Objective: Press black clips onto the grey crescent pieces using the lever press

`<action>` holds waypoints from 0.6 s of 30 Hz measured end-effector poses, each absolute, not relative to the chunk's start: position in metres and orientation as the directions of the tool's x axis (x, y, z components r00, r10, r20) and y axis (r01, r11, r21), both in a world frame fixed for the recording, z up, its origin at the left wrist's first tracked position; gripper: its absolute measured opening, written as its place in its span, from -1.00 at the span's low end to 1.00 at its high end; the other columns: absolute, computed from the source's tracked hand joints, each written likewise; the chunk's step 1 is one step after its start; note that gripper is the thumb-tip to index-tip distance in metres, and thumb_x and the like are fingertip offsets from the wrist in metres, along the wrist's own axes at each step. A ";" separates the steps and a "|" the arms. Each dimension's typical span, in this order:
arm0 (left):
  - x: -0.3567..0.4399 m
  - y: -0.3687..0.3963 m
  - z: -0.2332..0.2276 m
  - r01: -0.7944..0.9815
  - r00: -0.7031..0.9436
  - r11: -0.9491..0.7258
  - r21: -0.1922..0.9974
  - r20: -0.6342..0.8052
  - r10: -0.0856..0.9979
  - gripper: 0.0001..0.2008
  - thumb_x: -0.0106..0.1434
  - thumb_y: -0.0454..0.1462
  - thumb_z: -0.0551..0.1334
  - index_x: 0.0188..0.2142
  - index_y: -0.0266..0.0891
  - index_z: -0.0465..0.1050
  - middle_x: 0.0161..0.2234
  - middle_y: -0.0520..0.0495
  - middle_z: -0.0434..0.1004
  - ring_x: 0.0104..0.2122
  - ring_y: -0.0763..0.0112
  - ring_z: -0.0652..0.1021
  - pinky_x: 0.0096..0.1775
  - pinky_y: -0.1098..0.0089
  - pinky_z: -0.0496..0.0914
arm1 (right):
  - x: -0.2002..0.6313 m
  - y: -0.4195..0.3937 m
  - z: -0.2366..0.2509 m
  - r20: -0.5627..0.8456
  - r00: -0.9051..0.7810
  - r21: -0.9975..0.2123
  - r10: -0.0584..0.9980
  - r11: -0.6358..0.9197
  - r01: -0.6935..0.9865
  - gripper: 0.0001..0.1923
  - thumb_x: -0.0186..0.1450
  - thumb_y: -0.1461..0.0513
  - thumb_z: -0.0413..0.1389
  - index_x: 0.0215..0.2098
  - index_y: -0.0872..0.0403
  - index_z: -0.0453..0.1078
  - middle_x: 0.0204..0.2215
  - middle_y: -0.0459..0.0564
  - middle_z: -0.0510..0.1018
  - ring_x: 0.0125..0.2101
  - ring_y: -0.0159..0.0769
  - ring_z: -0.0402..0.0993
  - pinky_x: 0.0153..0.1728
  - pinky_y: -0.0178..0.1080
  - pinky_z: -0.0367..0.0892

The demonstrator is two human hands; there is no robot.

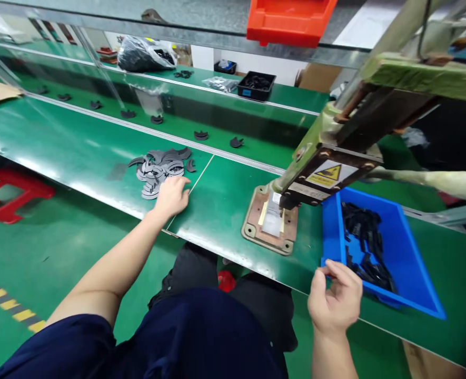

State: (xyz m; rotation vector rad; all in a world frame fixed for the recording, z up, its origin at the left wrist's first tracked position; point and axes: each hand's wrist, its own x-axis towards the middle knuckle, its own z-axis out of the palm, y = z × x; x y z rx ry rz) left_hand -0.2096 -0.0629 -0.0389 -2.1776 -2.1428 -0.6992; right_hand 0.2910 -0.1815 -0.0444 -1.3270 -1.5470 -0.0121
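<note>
Neither hand grips anything firmly: the left hand [172, 196] lies spread, fingertips touching the near edge of the pile of grey flat parts [159, 169]; the right hand [335, 301] is loosely curled at the near left corner of the blue bin [410, 263], and whether it pinches something small I cannot tell. On the green bench [78, 147], the press machine [335, 152] reaches over a metal base plate [270, 221] near the front edge. Small black pieces [365, 247] fill the bin. Single dark parts [201, 135] sit along the conveyor strip behind.
</note>
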 end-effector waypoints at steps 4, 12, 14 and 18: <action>-0.261 -0.050 -0.034 0.979 -0.094 0.057 0.198 0.183 0.979 -0.55 0.41 -0.21 0.15 0.23 -0.24 0.50 0.25 -0.36 0.53 0.27 -0.22 0.39 0.24 -0.10 0.24 | 0.275 -0.179 -0.052 0.674 0.122 -0.589 0.729 0.430 0.685 -0.61 0.33 0.24 0.25 0.13 0.02 0.46 -0.14 0.07 0.56 -0.03 -0.09 0.56 0.03 0.13 0.54; -0.247 0.046 -0.012 0.997 -0.068 0.063 0.050 0.124 0.990 -0.43 0.45 0.05 0.14 0.22 -0.29 0.50 0.26 -0.47 0.51 0.34 -0.30 0.25 0.28 -0.22 0.04 | 0.254 -0.175 -0.044 0.649 0.001 -0.561 0.761 0.477 0.676 -0.60 0.32 0.27 0.24 0.13 -0.04 0.48 -0.07 0.07 0.59 -0.03 -0.12 0.58 0.01 0.08 0.58; -0.244 0.067 -0.014 0.997 -0.078 0.078 0.000 0.057 0.995 -0.40 0.44 0.07 0.15 0.23 -0.30 0.50 0.25 -0.52 0.51 0.34 -0.35 0.24 0.28 -0.32 -0.03 | 0.259 -0.179 -0.041 0.651 -0.005 -0.551 0.759 0.477 0.684 -0.61 0.32 0.28 0.25 0.11 -0.05 0.50 -0.09 0.06 0.60 -0.04 -0.11 0.59 0.01 0.10 0.58; -0.233 0.087 -0.021 0.998 -0.061 0.061 0.019 -0.005 0.998 -0.37 0.42 0.09 0.17 0.30 -0.23 0.46 0.24 -0.51 0.52 0.32 -0.39 0.28 0.25 -0.37 -0.01 | 0.277 -0.186 -0.030 0.660 0.040 -0.545 0.750 0.442 0.712 -0.65 0.33 0.28 0.23 0.08 -0.05 0.50 -0.09 0.06 0.60 -0.02 -0.09 0.58 0.03 0.13 0.57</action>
